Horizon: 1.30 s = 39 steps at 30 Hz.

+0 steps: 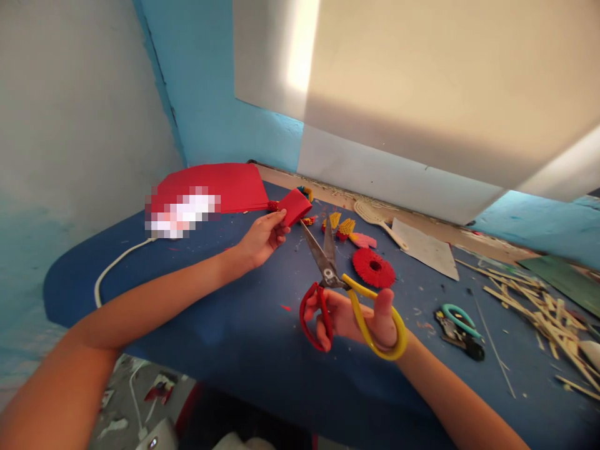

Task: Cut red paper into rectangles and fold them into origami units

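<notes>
Between the thumb and fingers of my left hand (267, 237) is a folded piece of red paper (297, 207), raised above the blue tabletop. My right hand (347, 315) grips scissors (329, 275) with one red and one yellow handle. Their blades are spread, tips pointing up toward the red paper and just short of it. Behind the scissors lie small yellow-and-red folded pieces (345, 229), a pink piece (364, 240) and a red ring-shaped paper piece (374, 267) with a dark hole.
A large red sheet (234, 187) lies at the back left beside a blurred bright patch and a white cable (100, 275). Rightward are a hairbrush (370, 214), a whitish sheet (424, 248), teal-handled pliers (462, 322) and scattered thin wooden strips (539, 306). Walls stand behind.
</notes>
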Motion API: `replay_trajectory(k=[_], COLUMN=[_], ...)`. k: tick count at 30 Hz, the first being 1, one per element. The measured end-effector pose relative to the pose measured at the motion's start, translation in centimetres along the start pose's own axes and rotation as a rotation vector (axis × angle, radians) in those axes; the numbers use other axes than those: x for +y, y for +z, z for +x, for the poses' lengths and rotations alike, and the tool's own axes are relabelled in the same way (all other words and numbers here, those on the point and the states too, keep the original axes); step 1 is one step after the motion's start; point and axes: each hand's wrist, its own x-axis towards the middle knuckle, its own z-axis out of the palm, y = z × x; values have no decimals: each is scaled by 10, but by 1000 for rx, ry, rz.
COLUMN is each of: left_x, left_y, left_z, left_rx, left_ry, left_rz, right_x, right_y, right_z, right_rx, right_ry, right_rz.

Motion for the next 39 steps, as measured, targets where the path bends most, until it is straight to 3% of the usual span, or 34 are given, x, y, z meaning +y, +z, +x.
replay_trajectory(k=[9,18,27,35,39], left_x=[-3,-9,-19,-18,-19], left_y=[0,0,6,6,5], left_z=[0,-5,-23,-27,-29], left_rx=[-39,-138,-230,-167,-193], left_ry=[58,405,447,458,459], left_rz=[97,368,481,479,491], right_x=[-1,-2,-6,2,3], right_y=[-3,-4,-2,-15,-17], right_z=[2,13,15,11,13], right_rx=[68,176,207,279,246], right_ry=[24,-109,-196,-165,-161], right_rz=[-15,2,99,131,123])
